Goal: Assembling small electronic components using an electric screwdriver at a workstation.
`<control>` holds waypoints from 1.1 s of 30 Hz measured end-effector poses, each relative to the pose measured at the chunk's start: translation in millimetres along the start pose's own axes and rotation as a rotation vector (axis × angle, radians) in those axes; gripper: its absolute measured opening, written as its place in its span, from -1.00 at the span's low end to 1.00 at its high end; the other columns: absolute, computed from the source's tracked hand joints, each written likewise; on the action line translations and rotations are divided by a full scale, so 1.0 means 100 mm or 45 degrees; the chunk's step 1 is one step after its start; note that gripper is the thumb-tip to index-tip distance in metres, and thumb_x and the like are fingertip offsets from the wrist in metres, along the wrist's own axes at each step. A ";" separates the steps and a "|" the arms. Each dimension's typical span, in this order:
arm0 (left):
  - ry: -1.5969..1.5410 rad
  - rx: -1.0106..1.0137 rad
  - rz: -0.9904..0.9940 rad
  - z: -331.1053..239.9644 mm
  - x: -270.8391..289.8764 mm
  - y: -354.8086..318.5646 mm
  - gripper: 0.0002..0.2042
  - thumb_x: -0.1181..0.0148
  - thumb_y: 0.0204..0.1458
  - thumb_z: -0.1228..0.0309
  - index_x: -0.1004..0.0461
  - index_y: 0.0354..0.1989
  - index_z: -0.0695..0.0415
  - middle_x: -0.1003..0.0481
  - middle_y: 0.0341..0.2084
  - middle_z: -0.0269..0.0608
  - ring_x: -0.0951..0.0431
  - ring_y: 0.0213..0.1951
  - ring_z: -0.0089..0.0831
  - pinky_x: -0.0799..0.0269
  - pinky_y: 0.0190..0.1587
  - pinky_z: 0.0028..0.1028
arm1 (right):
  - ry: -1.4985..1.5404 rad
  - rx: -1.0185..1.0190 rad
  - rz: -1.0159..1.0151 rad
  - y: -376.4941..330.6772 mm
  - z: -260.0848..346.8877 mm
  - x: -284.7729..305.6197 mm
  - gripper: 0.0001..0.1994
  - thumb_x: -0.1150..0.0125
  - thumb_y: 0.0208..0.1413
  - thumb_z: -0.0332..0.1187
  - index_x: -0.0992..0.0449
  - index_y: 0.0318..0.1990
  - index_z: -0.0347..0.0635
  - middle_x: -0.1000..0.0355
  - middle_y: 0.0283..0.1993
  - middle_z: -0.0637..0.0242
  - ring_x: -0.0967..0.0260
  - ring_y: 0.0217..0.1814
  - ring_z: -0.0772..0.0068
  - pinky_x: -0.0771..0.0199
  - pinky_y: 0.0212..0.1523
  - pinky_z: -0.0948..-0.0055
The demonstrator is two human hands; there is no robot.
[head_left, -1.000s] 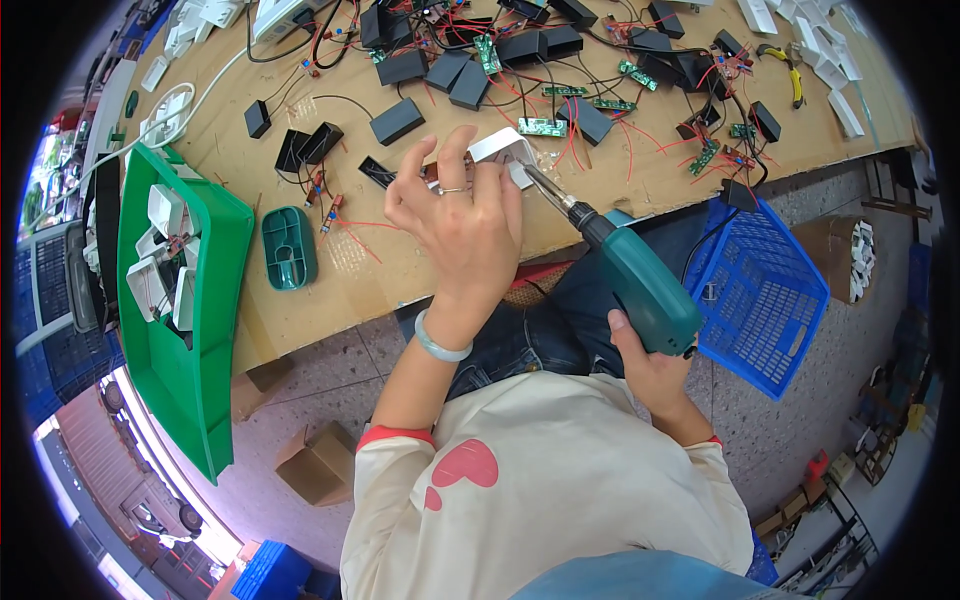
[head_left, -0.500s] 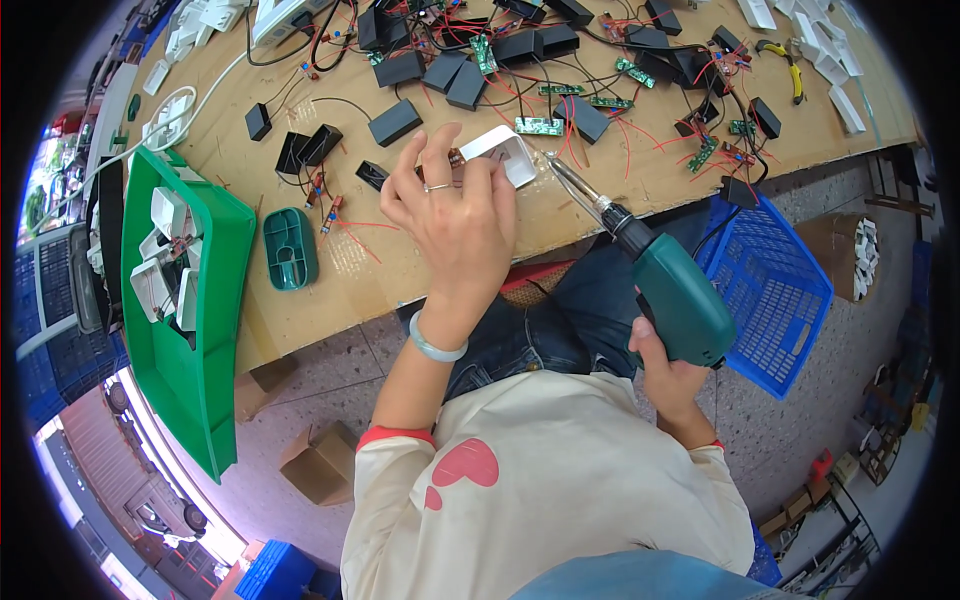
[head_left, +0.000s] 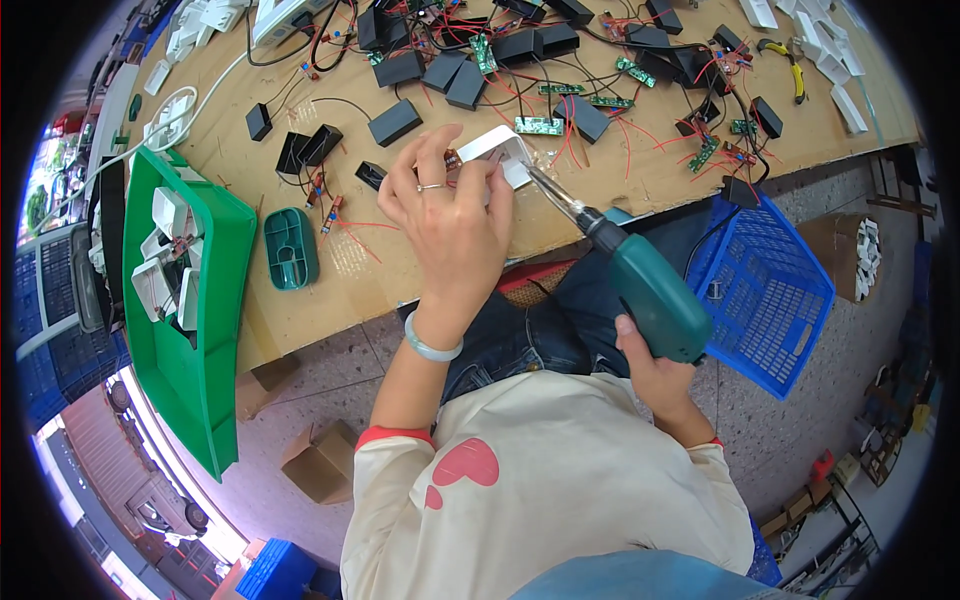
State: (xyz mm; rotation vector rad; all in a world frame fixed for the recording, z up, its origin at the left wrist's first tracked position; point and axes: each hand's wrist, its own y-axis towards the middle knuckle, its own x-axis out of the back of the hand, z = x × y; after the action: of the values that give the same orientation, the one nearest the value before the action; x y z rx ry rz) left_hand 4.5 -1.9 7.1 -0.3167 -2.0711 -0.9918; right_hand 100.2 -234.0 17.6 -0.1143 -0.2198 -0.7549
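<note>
The small white plastic housing (head_left: pixel 503 152) sits at the upper middle of the frame, pinned on the brown board worktop (head_left: pixel 600 190) under my left hand (head_left: pixel 450 215), whose fingers are clamped over its near side. A second ago the green power screwdriver (head_left: pixel 650 295) lay lower and farther right; now I have swung its bit up against the housing's right edge, so I judge a screw is being driven. My right hand (head_left: pixel 650 375) is wrapped tight round the grip. My fingers hide most of the housing, the screw is too small to see, and the blue plastic basket (head_left: pixel 770 290) is partly behind the tool.
</note>
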 end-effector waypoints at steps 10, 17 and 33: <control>0.022 -0.031 -0.002 0.00 0.00 0.00 -0.90 -0.40 -0.03 0.43 -0.62 -0.38 0.16 -0.46 0.16 -0.21 -0.36 0.22 -0.07 -0.11 0.20 0.00 | -0.041 0.032 0.037 0.19 -0.01 -0.20 -0.75 -0.38 0.09 -0.61 -0.57 -0.06 -0.38 -0.51 -0.07 0.07 -0.51 -0.13 0.20 -0.52 -0.09 0.36; 0.019 -0.033 -0.007 0.02 -0.02 -0.01 -0.90 -0.40 -0.03 0.43 -0.62 -0.38 0.16 -0.45 0.16 -0.22 -0.36 0.23 -0.08 -0.10 0.20 0.00 | -0.088 0.039 0.071 0.20 0.01 -0.19 -0.77 -0.37 0.09 -0.61 -0.57 -0.09 -0.37 -0.50 -0.11 0.10 -0.49 -0.17 0.21 -0.50 -0.13 0.36; 0.010 -0.031 -0.026 0.02 -0.04 -0.01 -0.91 -0.38 -0.04 0.44 -0.61 -0.40 0.16 -0.47 0.14 -0.21 -0.36 0.22 -0.08 -0.09 0.21 0.01 | -0.133 0.105 0.050 0.19 0.00 -0.18 -0.77 -0.39 0.07 -0.60 -0.56 -0.11 -0.37 -0.49 -0.14 0.09 -0.48 -0.17 0.20 -0.49 -0.16 0.36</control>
State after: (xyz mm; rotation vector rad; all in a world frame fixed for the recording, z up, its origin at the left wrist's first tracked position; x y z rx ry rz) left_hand 5.6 -1.1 2.7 -0.3039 -2.0603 -1.0292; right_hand 100.6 -207.8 13.1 -0.0793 -0.3469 -0.7001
